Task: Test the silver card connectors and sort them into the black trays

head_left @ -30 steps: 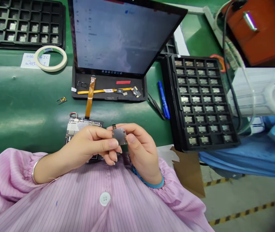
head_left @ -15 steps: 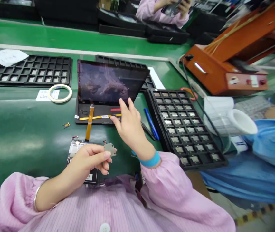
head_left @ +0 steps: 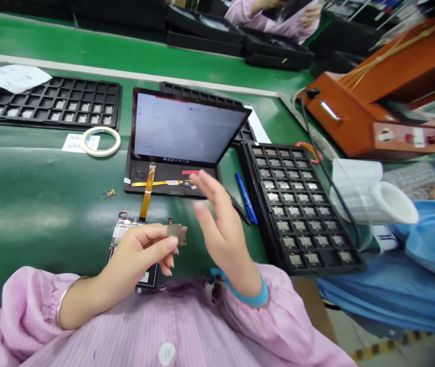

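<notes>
Between thumb and fingers, my left hand [head_left: 146, 250] pinches a small flat camera module with a metal back [head_left: 177, 234]. Beneath that hand lies an opened device with its circuit board bare [head_left: 123, 224], partly covered by the hand. An orange ribbon cable [head_left: 147, 193] runs from it to a tablet screen [head_left: 187, 130] propped up in a black stand. The screen is lit pale. My right hand [head_left: 221, 227] is raised with fingers apart and nothing in it, in front of the stand's base [head_left: 164, 192]. Another yellow flex cable [head_left: 160, 183] lies across that base.
A black tray of small metal parts [head_left: 301, 204] stands at the right, with a blue pen [head_left: 246, 199] beside it. Further off are another tray [head_left: 83, 104], a tape roll [head_left: 101, 153] and an orange machine [head_left: 374, 117]. A small card-like part [head_left: 108, 193] lies on the green mat. A co-worker's blue sleeve [head_left: 431, 244] is at right.
The screen has gone from a dark picture to a pale display. My right hand has drawn back from the screen toward me. My left hand still holds the small part.
</notes>
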`<state>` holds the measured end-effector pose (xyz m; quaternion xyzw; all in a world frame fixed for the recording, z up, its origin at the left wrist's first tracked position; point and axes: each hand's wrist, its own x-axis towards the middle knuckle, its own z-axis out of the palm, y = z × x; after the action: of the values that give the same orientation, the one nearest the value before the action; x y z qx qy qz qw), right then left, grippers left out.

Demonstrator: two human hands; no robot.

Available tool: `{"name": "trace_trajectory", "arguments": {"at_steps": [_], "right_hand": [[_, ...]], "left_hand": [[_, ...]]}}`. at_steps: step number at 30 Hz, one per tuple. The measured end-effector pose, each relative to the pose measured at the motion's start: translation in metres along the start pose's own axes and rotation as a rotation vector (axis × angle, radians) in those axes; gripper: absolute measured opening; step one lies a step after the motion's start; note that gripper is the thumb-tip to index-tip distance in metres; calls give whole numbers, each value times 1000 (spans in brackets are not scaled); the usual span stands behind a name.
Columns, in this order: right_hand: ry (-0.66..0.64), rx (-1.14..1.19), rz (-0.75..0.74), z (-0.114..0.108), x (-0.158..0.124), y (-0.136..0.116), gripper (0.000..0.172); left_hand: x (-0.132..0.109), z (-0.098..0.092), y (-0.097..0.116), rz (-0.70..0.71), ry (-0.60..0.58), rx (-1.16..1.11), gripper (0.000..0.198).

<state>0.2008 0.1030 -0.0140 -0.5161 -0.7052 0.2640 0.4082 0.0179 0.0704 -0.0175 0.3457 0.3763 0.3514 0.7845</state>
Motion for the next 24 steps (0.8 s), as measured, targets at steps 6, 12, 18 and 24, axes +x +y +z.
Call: {"name": "trace_trajectory", "arguments": {"at_steps": [6, 12, 18, 24], "right_hand": [[-114, 334, 2, 6, -45, -31, 48], [-42, 319, -44, 11, -54, -24, 55], [-7, 341, -107, 11, -53, -24, 51], [14, 334, -106, 11, -54, -21, 44]], "left_hand": [[-8, 2, 4, 148, 22, 22, 14], [-9, 4, 3, 161, -82, -162, 22], [-8, 1, 0, 133, -217, -273, 18], [-6, -4, -3, 19, -304, -294, 12]]}}
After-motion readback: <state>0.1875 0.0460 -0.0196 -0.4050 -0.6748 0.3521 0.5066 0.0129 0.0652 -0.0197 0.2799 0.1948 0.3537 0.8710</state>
